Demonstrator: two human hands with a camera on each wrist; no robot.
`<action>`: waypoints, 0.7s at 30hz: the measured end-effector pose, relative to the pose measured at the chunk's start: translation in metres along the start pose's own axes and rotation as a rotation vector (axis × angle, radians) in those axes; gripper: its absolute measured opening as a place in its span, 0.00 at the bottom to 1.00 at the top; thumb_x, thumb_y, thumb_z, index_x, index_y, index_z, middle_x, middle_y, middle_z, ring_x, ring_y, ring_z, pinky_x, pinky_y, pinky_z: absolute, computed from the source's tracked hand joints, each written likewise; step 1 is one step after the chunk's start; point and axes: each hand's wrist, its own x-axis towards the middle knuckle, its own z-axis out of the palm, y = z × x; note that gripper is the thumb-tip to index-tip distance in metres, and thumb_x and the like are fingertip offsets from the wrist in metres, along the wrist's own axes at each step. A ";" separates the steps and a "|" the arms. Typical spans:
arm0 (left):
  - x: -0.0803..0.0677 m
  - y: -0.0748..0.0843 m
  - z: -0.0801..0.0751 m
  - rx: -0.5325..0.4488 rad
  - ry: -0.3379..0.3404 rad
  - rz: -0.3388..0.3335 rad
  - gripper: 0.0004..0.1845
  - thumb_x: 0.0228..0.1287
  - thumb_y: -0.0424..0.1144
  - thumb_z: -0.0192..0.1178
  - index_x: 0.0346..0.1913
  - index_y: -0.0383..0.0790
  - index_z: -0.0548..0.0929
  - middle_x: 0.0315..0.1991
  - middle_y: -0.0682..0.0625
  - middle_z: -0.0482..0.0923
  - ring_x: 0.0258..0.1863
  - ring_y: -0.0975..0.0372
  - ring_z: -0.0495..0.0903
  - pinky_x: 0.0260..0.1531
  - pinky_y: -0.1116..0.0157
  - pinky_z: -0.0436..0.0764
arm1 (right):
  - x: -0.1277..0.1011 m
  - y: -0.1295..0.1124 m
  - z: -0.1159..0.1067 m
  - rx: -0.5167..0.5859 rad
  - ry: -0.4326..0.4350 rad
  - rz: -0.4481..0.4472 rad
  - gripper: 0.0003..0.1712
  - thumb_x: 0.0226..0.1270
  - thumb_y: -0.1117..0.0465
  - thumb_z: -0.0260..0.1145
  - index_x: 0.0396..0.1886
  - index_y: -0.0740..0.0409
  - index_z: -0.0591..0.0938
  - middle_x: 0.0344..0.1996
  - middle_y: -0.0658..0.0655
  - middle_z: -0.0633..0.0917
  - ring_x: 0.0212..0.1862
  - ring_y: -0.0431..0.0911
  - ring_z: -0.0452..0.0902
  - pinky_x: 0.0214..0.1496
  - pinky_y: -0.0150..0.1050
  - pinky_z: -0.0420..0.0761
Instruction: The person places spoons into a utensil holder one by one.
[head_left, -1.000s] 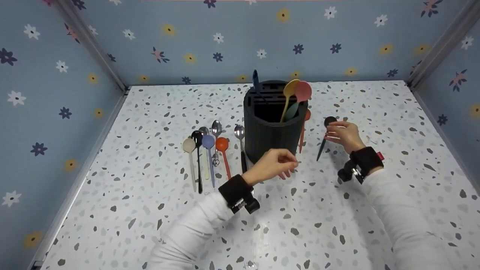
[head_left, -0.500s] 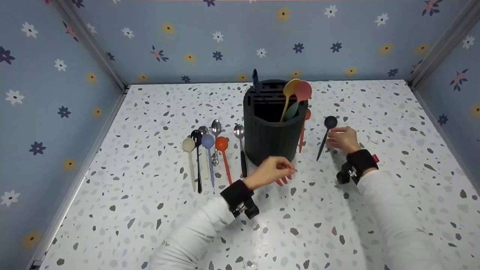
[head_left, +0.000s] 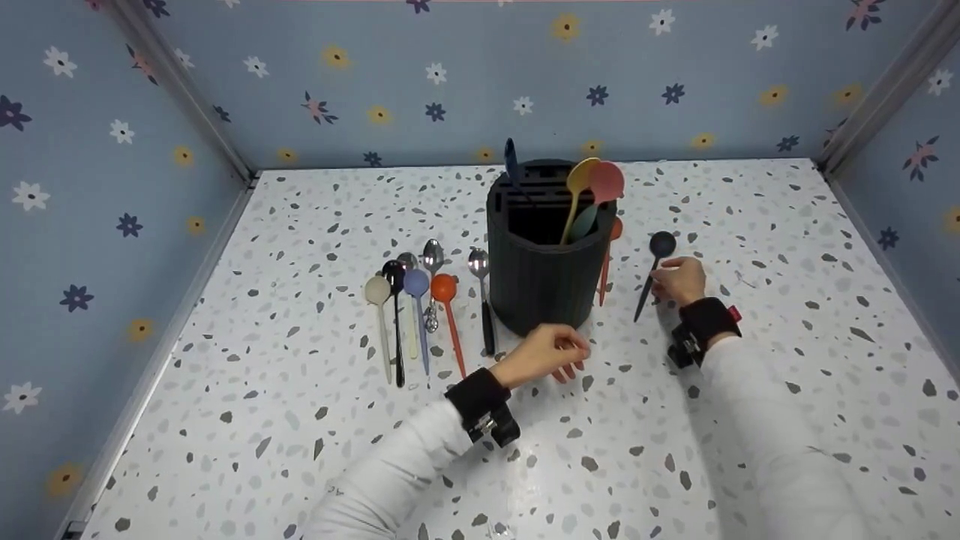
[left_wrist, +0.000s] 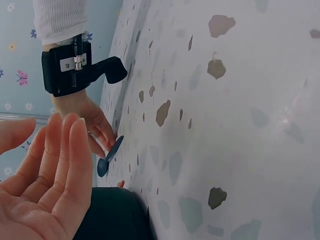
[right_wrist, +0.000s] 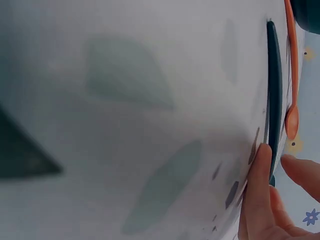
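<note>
A black long-handled spoon (head_left: 662, 244) with a round head lies on the table right of the black utensil holder (head_left: 547, 281). My right hand (head_left: 681, 280) is low over its handle. In the right wrist view the thumb (right_wrist: 300, 172) and forefinger (right_wrist: 260, 172) stand on either side of the dark handle (right_wrist: 274, 90), with a small gap at the thumb. My left hand (head_left: 546, 354) hovers in front of the holder, fingers loosely bent and nothing in them. A yellow spoon (head_left: 581, 178), a pink spoon (head_left: 606, 182), a green one (head_left: 583, 223) and a dark blue one (head_left: 511, 159) stand in the holder.
Left of the holder lie several spoons, among them a beige one (head_left: 378, 289), a lilac one (head_left: 416, 283), an orange one (head_left: 444, 287) and a metal one with a black handle (head_left: 478, 262). Another orange spoon (head_left: 604, 262) lies beside the holder's right side. Flowered panels (head_left: 480, 82) enclose the table.
My right hand has slid from near the black spoon's head down to its handle. My left hand has drawn back slightly toward me from the holder. The spoons lie as before.
</note>
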 end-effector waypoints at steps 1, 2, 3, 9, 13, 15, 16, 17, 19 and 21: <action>0.001 -0.002 0.000 -0.006 -0.002 -0.003 0.09 0.59 0.27 0.53 0.39 0.22 0.76 0.32 0.28 0.76 0.30 0.37 0.75 0.29 0.49 0.80 | 0.000 0.000 0.001 -0.038 0.013 -0.018 0.23 0.55 0.70 0.58 0.50 0.79 0.68 0.15 0.51 0.77 0.13 0.33 0.73 0.19 0.26 0.79; 0.003 -0.005 0.001 -0.013 -0.004 -0.008 0.09 0.59 0.27 0.53 0.40 0.22 0.75 0.32 0.28 0.76 0.31 0.36 0.75 0.30 0.47 0.80 | 0.000 0.000 0.001 -0.077 0.025 -0.037 0.23 0.54 0.70 0.59 0.49 0.79 0.69 0.15 0.51 0.77 0.11 0.32 0.72 0.17 0.25 0.78; 0.004 -0.009 0.001 -0.016 -0.007 -0.012 0.09 0.59 0.28 0.52 0.40 0.22 0.75 0.33 0.28 0.76 0.31 0.36 0.75 0.30 0.47 0.80 | 0.000 0.000 0.002 -0.112 0.035 -0.053 0.23 0.54 0.69 0.60 0.48 0.80 0.70 0.15 0.52 0.77 0.11 0.32 0.71 0.15 0.25 0.76; 0.015 -0.032 0.006 -0.018 0.004 -0.041 0.09 0.59 0.30 0.54 0.40 0.26 0.76 0.31 0.32 0.77 0.29 0.40 0.77 0.28 0.51 0.81 | 0.001 0.000 0.005 -0.194 0.055 -0.078 0.23 0.51 0.69 0.62 0.46 0.80 0.72 0.12 0.50 0.76 0.09 0.31 0.69 0.13 0.23 0.72; 0.017 -0.036 0.008 -0.009 0.016 -0.056 0.08 0.58 0.30 0.56 0.39 0.28 0.77 0.30 0.36 0.78 0.24 0.47 0.79 0.24 0.56 0.82 | 0.001 0.000 0.006 -0.166 0.044 -0.060 0.23 0.50 0.70 0.61 0.46 0.81 0.72 0.10 0.49 0.76 0.08 0.33 0.70 0.12 0.24 0.74; 0.017 -0.036 0.009 -0.011 0.021 -0.058 0.07 0.58 0.30 0.56 0.38 0.28 0.77 0.29 0.36 0.78 0.22 0.50 0.79 0.23 0.57 0.83 | 0.000 0.000 0.006 -0.164 0.030 -0.059 0.23 0.50 0.70 0.61 0.46 0.81 0.71 0.09 0.48 0.75 0.08 0.34 0.70 0.12 0.25 0.75; 0.017 -0.037 0.009 -0.017 0.021 -0.059 0.07 0.57 0.30 0.56 0.38 0.28 0.77 0.29 0.35 0.78 0.22 0.51 0.78 0.22 0.57 0.83 | 0.000 -0.001 0.005 -0.164 0.018 -0.057 0.24 0.50 0.70 0.60 0.46 0.82 0.71 0.09 0.49 0.75 0.08 0.34 0.71 0.12 0.26 0.75; 0.017 -0.037 0.009 -0.019 0.022 -0.061 0.07 0.57 0.29 0.56 0.37 0.28 0.77 0.29 0.35 0.78 0.21 0.51 0.78 0.22 0.57 0.82 | 0.000 -0.001 0.005 -0.174 0.008 -0.057 0.24 0.50 0.70 0.60 0.47 0.82 0.70 0.09 0.49 0.75 0.08 0.34 0.71 0.12 0.26 0.75; 0.016 -0.037 0.010 -0.018 0.023 -0.067 0.07 0.57 0.29 0.55 0.37 0.28 0.77 0.29 0.34 0.79 0.21 0.52 0.78 0.23 0.56 0.82 | 0.000 -0.001 0.004 -0.182 -0.022 -0.049 0.25 0.51 0.69 0.60 0.48 0.81 0.70 0.09 0.48 0.76 0.09 0.35 0.72 0.13 0.28 0.76; 0.016 -0.037 0.010 -0.017 0.023 -0.075 0.07 0.58 0.29 0.55 0.37 0.28 0.77 0.30 0.34 0.79 0.21 0.52 0.78 0.24 0.55 0.82 | 0.000 -0.001 0.002 -0.167 -0.061 -0.031 0.25 0.52 0.69 0.61 0.49 0.81 0.69 0.09 0.48 0.77 0.10 0.35 0.73 0.14 0.28 0.76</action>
